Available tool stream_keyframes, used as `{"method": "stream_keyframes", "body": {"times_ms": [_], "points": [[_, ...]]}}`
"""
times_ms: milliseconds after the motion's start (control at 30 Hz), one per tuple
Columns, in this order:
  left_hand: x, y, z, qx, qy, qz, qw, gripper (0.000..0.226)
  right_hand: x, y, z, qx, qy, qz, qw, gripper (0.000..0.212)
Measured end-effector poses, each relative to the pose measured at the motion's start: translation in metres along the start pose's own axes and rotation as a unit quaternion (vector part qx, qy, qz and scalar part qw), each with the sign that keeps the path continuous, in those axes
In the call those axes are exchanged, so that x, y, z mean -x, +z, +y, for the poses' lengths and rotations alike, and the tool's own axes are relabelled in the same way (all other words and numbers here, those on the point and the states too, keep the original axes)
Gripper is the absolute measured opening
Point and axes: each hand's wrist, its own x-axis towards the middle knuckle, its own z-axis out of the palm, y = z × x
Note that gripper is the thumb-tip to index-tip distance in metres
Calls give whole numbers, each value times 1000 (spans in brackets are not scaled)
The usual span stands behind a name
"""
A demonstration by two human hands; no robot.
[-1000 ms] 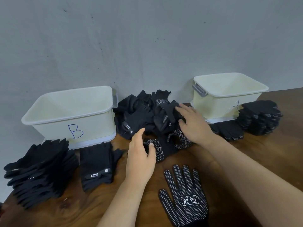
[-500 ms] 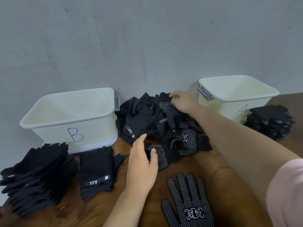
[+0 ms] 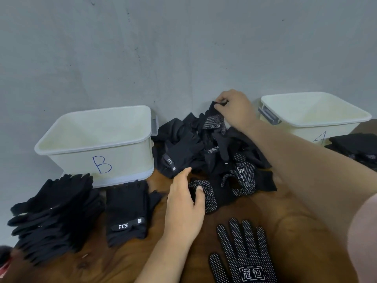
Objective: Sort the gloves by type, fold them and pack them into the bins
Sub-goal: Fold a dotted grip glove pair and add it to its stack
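A heap of mixed black gloves [image 3: 183,152] lies against the wall between two cream bins. My right hand [image 3: 234,107] reaches over the heap and pinches the edge of a dotted glove [image 3: 214,121], lifting it at the back. My left hand [image 3: 184,203] rests on the table at the heap's front, its thumb on another dotted glove [image 3: 210,195]. A dotted glove with a white logo [image 3: 242,256] lies flat near the table's front. Bin B [image 3: 98,144] stands at the left, bin A [image 3: 312,117] at the right; both look empty.
A stack of plain black gloves [image 3: 51,213] and a folded pile labelled 5.11 [image 3: 126,213] sit in front of bin B. A stack of dotted gloves [image 3: 357,146] lies by bin A. The wooden table [image 3: 285,231] meets a grey wall behind.
My right hand moved from the heap's front right to its back and pinched up a dotted glove. My left hand stayed almost in place.
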Motion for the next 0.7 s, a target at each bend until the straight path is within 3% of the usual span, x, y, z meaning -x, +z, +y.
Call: {"method": "stream_keyframes", "body": {"times_ms": [333,700], "points": [[1,1,3,-5,11,0,1000,54,-5,-93,-61,-256,6,-11,967,6],[4,-5,11,60,-8,34,998,44,37,-128,-100,-347,40,-91,933,4]]}}
